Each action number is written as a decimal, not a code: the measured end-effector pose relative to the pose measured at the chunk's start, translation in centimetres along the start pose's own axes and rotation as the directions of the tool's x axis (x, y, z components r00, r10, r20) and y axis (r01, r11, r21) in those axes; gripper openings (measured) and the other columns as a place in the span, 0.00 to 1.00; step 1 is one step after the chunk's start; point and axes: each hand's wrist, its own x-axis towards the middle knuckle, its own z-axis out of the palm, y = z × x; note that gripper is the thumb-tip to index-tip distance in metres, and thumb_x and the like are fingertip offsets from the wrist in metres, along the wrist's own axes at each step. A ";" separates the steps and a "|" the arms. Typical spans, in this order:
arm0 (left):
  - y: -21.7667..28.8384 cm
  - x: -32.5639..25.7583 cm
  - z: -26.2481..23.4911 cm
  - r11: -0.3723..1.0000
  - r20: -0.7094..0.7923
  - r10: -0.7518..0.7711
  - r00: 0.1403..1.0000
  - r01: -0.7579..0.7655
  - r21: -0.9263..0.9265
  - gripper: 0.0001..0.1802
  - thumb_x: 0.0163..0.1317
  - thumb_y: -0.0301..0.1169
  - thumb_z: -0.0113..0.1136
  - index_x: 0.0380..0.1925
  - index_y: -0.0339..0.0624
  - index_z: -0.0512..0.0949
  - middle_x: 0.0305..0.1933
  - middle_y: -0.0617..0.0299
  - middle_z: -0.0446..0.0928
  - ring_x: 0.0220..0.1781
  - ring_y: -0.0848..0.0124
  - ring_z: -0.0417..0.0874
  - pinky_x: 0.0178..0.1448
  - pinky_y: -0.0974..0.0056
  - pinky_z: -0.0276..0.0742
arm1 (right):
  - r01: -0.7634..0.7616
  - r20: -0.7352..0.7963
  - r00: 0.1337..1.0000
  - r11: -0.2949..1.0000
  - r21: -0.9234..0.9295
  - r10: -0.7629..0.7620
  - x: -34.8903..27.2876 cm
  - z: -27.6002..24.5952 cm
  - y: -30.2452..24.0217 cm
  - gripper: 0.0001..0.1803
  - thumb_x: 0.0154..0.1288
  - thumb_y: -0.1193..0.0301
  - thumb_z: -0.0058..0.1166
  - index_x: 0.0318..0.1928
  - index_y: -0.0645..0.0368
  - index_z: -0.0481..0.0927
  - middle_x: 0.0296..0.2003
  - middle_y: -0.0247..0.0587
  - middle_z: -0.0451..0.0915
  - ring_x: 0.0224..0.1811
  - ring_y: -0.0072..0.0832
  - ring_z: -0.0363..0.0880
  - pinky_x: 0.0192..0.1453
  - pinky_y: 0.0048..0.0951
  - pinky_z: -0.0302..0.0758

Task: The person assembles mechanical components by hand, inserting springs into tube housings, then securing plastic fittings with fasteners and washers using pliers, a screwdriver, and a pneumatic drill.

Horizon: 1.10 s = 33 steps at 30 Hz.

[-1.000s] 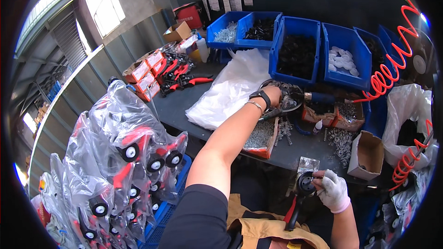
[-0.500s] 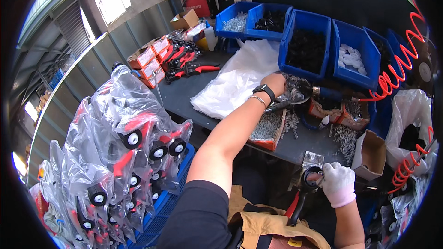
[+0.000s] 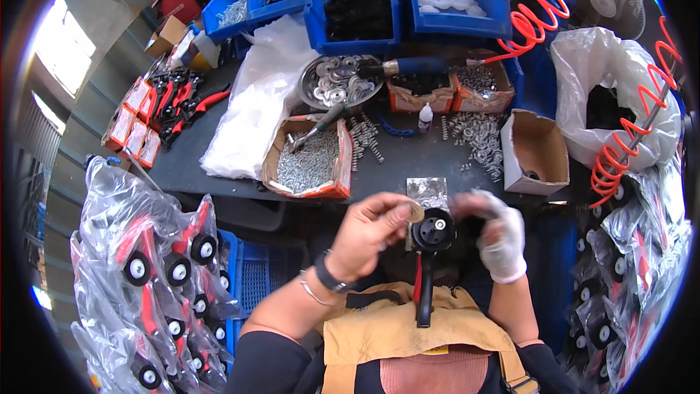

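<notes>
In front of my body stands a hand tool with a round black head point(image 3: 433, 232), a long black handle and a red lever. Its head rests by a small metal plate point(image 3: 427, 191) at the table's front edge. My bare left hand point(image 3: 370, 237) pinches a flat round washer point(image 3: 416, 211) just left of the head. On the other side is my gloved right hand point(image 3: 499, 237), blurred, with fingers apart and nothing visible in them. A metal bowl of washers point(image 3: 379, 89) sits farther back. Left of centre, a ratchet wrench point(image 3: 319, 130) lies over a carton of small metal parts point(image 3: 281, 175).
Blue bins point(image 3: 456, 20) line the back. Loose springs point(image 3: 474, 138) lie near an open carton point(image 3: 536, 149). A coiled red hose point(image 3: 620, 164) hangs at right. Bagged red-and-black tools point(image 3: 146, 299) are piled at left, with more at right. White plastic bags point(image 3: 255, 102) cover the table's left part.
My left hand has come back from the washer bowl to the tool, now holding a washer. The right hand has drawn slightly away from the tool head. The view has turned right and down.
</notes>
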 end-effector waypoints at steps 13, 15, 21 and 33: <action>-5.4 -1.8 1.0 0.935 -0.156 0.067 0.986 -0.116 -0.334 0.06 0.66 0.29 0.53 0.40 0.43 0.75 0.36 0.59 0.78 0.28 0.79 0.75 0.30 0.73 0.69 | 0.551 0.717 0.667 0.782 -0.291 -0.202 5.1 -1.5 -3.5 0.14 0.46 0.76 0.56 0.38 0.54 0.79 0.36 0.38 0.78 0.39 0.36 0.78 0.39 0.33 0.76; -5.7 -1.8 1.1 0.932 -0.159 0.081 0.984 -0.131 -0.337 0.06 0.66 0.29 0.53 0.40 0.43 0.75 0.36 0.60 0.79 0.28 0.81 0.74 0.30 0.74 0.68 | 0.607 0.783 0.613 0.697 -0.381 -0.106 5.5 -1.1 -4.2 0.10 0.50 0.74 0.54 0.36 0.55 0.77 0.34 0.39 0.77 0.39 0.36 0.78 0.39 0.32 0.76; -5.7 -1.7 1.0 0.932 -0.161 0.089 0.983 -0.139 -0.334 0.06 0.65 0.29 0.54 0.40 0.43 0.76 0.36 0.62 0.79 0.26 0.82 0.72 0.29 0.75 0.67 | 0.687 0.874 0.479 0.655 -0.314 -0.083 6.7 -1.3 -4.8 0.09 0.53 0.72 0.52 0.36 0.57 0.77 0.35 0.40 0.76 0.38 0.36 0.78 0.37 0.34 0.77; -6.3 -1.7 1.6 0.922 -0.179 0.041 0.983 -0.106 -0.371 0.06 0.64 0.29 0.55 0.40 0.43 0.76 0.35 0.66 0.78 0.25 0.84 0.69 0.28 0.77 0.65 | 0.741 0.862 0.507 0.513 -0.433 -0.005 5.9 0.1 -5.0 0.07 0.53 0.69 0.54 0.31 0.58 0.74 0.26 0.39 0.75 0.26 0.33 0.79 0.27 0.33 0.75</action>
